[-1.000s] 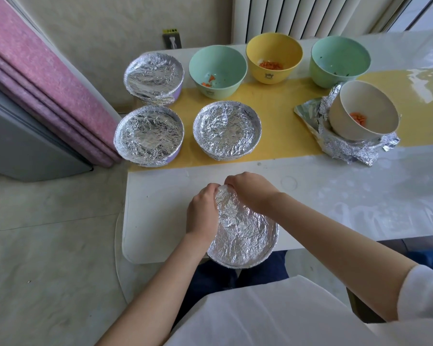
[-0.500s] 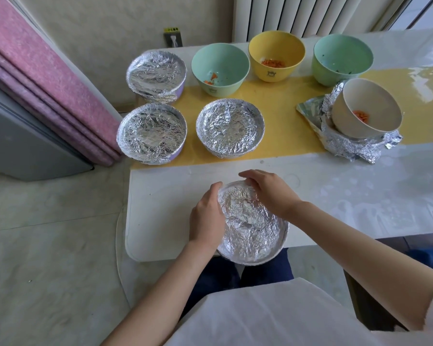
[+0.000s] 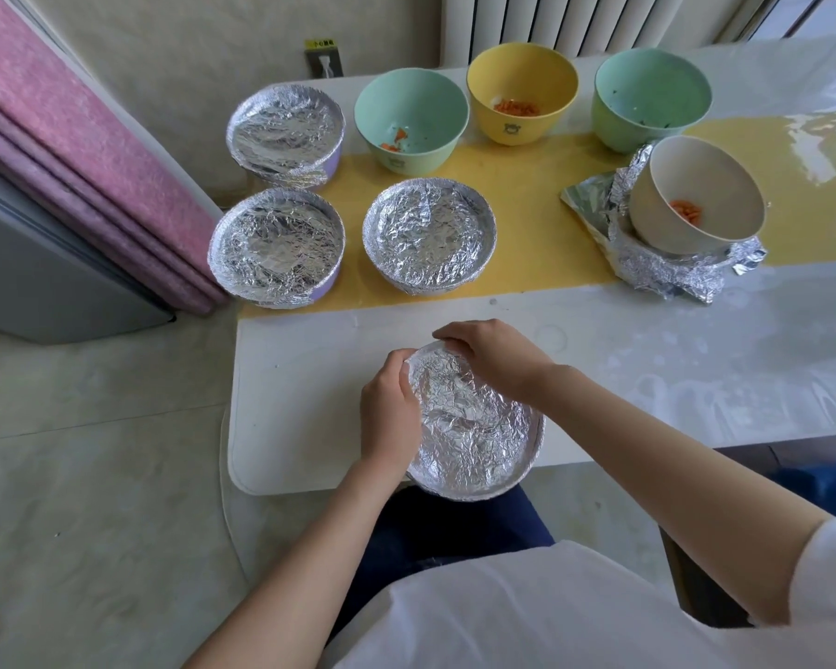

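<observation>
At the table (image 3: pixel 300 427) edge, left hand (image 3: pixel 389 412) and right hand (image 3: pixel 495 359) grip the foil-covered bowl (image 3: pixel 474 441), fingers curled over its rim.

foil (image 3: pixel 474 427) hides what lies beneath; table (image 3: pixel 310 379) cut off right

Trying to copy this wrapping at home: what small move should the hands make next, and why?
Probably crimp the foil down over the far rim of the foil-covered bowl. The left hand and right hand both grip that edge, and the near rim already looks neatly wrapped.
</observation>
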`<move>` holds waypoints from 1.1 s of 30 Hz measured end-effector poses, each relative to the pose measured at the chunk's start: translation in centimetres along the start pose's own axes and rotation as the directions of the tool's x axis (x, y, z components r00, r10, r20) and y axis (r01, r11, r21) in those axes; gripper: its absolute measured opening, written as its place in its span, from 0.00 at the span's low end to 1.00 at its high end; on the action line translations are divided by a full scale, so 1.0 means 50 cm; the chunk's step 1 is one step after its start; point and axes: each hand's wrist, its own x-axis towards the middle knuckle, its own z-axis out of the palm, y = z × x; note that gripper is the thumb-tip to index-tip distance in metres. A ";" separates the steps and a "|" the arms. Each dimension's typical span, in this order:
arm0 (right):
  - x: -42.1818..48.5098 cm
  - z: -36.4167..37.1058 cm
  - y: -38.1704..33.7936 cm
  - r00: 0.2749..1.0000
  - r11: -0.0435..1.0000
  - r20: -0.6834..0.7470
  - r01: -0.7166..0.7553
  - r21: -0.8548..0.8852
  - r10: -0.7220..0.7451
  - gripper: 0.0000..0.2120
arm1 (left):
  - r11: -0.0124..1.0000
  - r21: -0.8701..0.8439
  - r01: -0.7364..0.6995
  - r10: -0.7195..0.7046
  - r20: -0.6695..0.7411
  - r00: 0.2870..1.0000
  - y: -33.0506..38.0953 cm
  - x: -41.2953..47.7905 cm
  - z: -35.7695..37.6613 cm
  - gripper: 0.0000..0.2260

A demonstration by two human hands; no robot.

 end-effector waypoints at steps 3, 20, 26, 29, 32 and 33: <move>0.002 0.014 -0.005 0.999 0.999 -0.032 0.008 -0.031 -0.009 0.13 | 1.000 0.019 0.018 -0.017 -0.023 1.000 0.000 -0.002 0.005 0.12; 0.036 0.002 -0.006 0.983 0.991 0.169 0.091 -0.093 -0.075 0.12 | 0.994 0.103 0.030 -0.023 -0.062 0.998 0.004 -0.008 0.013 0.13; 0.006 -0.027 0.039 0.993 0.998 0.116 -0.022 0.056 0.016 0.14 | 0.987 0.033 0.156 -0.148 -0.165 0.975 0.011 -0.022 0.018 0.14; 0.002 -0.027 0.052 0.995 0.998 0.096 -0.027 0.063 0.021 0.14 | 0.986 -0.001 0.169 -0.166 -0.180 0.970 0.025 -0.032 0.028 0.17; 0.006 -0.025 0.052 0.989 0.997 0.144 -0.002 -0.079 0.013 0.13 | 0.988 0.002 0.153 -0.151 -0.155 0.976 0.030 -0.035 0.028 0.18; 0.011 -0.030 0.050 0.984 0.989 0.176 0.010 -0.147 0.017 0.13 | 0.990 0.022 0.139 -0.135 -0.135 0.982 0.029 -0.031 0.024 0.17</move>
